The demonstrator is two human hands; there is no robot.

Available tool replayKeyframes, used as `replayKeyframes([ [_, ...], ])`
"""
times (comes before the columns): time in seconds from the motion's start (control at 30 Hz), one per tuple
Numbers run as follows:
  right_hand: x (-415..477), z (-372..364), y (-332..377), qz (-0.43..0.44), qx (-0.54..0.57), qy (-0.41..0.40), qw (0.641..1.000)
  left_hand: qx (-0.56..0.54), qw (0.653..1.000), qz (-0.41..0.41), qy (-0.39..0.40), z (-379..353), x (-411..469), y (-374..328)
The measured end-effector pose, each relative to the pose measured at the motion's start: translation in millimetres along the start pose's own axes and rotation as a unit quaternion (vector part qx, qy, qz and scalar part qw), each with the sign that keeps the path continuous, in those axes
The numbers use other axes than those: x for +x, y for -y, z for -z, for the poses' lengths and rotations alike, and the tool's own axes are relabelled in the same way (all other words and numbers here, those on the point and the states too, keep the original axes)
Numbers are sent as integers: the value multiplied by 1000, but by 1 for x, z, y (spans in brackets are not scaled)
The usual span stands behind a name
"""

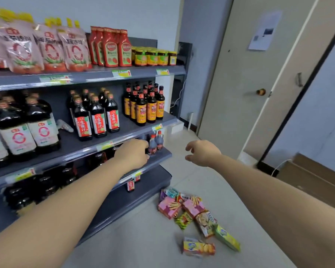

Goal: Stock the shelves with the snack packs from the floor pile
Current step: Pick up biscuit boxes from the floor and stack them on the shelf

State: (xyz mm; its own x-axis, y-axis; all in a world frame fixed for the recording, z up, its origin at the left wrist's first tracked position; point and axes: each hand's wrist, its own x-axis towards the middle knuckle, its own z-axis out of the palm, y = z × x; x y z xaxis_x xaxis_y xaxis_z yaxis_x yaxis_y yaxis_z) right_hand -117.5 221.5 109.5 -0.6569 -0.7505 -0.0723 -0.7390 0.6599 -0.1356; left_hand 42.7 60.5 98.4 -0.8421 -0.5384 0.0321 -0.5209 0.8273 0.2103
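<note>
A pile of snack packs (pixel 191 211) lies on the floor by the shelf unit's right end: pink stick-biscuit boxes (pixel 169 206), a green box (pixel 227 239) and a yellow biscuit pack (pixel 198 247) nearest me. My left hand (pixel 134 153) reaches over the front edge of the third shelf (pixel 162 154), next to small dark bottles (pixel 155 144); its fingers are hidden, and no pack shows in it. My right hand (pixel 202 152) hovers in the air to the right of the shelf, fingers loosely curled, holding nothing.
Upper shelves carry sauce pouches (pixel 46 47), ketchup bottles (pixel 110 47), jars (pixel 155 58) and soy and vinegar bottles (pixel 97 115). The bottom shelf (pixel 155 182) has bare room at its right end. A closed door (pixel 249 78) and cardboard boxes (pixel 313 180) stand at the right.
</note>
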Motion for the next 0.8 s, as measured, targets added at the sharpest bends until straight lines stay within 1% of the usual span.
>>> replayKeyframes([
  [0.2,39,-30,-71,-84,12,26,996,-6,996,-70,54,-55,87,-33],
  [0.47,81,-94,-163,-179,50,79,979,-28,981,-122,147,-151,170,-86],
  [0.63,116,-147,-228,-204,66,119,969,-30,973,-127,190,-227,216,-118],
  [0.8,158,-209,-302,-214,72,170,959,-48,965,-136,221,-319,258,-151],
])
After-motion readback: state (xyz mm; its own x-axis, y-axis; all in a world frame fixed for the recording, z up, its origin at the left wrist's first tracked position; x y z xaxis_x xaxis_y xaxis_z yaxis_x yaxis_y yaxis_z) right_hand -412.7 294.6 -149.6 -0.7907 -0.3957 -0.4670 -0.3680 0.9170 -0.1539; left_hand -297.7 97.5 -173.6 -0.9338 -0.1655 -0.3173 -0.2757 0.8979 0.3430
